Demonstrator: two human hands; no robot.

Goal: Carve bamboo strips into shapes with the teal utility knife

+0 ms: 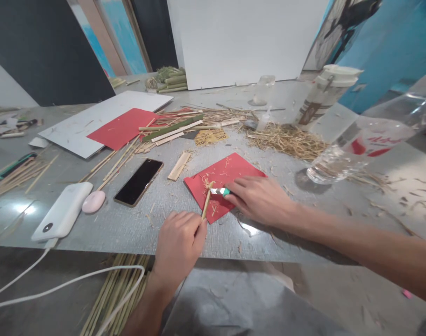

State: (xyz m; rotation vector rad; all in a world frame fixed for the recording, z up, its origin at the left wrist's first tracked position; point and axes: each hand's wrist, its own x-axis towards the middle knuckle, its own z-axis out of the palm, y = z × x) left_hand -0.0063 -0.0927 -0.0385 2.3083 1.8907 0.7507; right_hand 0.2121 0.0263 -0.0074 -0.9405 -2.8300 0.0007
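My left hand (181, 242) grips a thin bamboo stick (207, 201) that points up and away over a red paper sheet (230, 175) on the grey table (146, 224). My right hand (258, 198) holds a small knife with a green handle (220, 191), its blade touching the upper end of the stick. Pale shavings lie scattered on the red sheet.
A black phone (138, 182), a white power bank (63, 211) with a cable and a pink oval object (93, 201) lie to the left. Bamboo strips (171, 128), another red sheet (124, 127) and a white board sit behind. Plastic bottles (360, 144) stand at right; straw (286, 139) is piled nearby.
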